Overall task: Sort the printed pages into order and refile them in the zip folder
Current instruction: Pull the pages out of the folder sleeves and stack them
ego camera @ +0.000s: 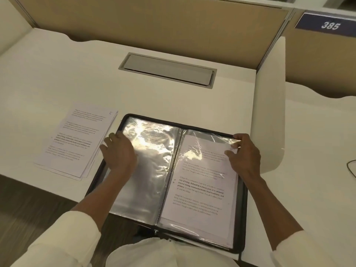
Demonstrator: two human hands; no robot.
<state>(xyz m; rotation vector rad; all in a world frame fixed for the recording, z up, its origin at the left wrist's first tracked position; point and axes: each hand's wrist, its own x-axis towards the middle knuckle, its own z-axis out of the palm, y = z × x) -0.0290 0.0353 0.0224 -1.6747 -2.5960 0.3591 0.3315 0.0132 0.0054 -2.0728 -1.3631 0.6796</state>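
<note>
The black zip folder (241, 214) lies open at the desk's near edge, showing clear plastic sleeves. A printed page (200, 191) sits in the right-hand sleeve. My right hand (243, 153) pinches the top right corner of that sleeve. My left hand (119, 151) rests with fingers spread on the shiny empty left sleeve (146, 170), near the folder's left edge. A loose stack of printed pages (77, 139) lies on the desk left of the folder; its top sheet has a handwritten 5 in its corner.
A grey cable hatch (167, 69) is set into the white desk (57, 74) behind the folder. Beige partition panels (154, 20) close the back, and a rounded white divider (271, 105) stands at the right. A dark cable (351, 168) lies at the far right.
</note>
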